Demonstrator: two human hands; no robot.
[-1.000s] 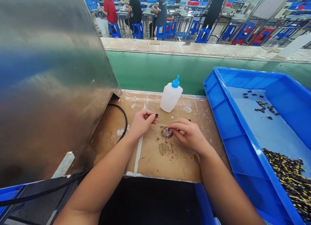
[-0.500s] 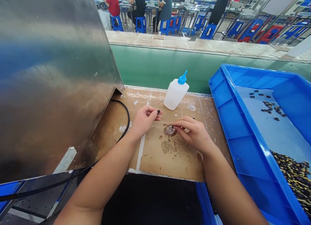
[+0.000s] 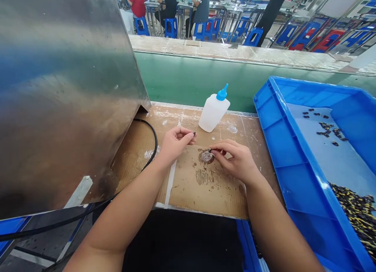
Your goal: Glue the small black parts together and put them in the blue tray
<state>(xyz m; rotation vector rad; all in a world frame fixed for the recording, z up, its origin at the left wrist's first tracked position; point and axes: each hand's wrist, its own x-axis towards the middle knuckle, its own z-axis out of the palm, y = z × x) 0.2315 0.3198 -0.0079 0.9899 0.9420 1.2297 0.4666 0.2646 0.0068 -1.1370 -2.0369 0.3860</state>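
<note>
My left hand (image 3: 178,142) is closed in a pinch over the cardboard, with a small black piece (image 3: 194,134) between thumb and forefinger. To its right, my right hand (image 3: 232,158) pinches another small dark piece (image 3: 210,150), largely hidden by the fingertips. Those fingertips are at the edge of a round, wet, glue-like patch (image 3: 206,156) on the cardboard sheet (image 3: 188,189). A second, ridged patch (image 3: 202,177) lies just nearer to me. Beyond both hands stands a white squeeze bottle (image 3: 214,112) with a blue nozzle cap.
A blue crate (image 3: 296,178) at the right holds many small black-and-yellow pieces (image 3: 354,209) and a few scattered ones. A metal housing (image 3: 64,99) fills the left, with a black cable (image 3: 154,140) beside it. A green belt (image 3: 182,78) runs behind; people sit beyond.
My right fingertips have shifted slightly right, at the round patch's edge. The black piece in my left hand shows less between the fingers. In the background, a standing person has moved.
</note>
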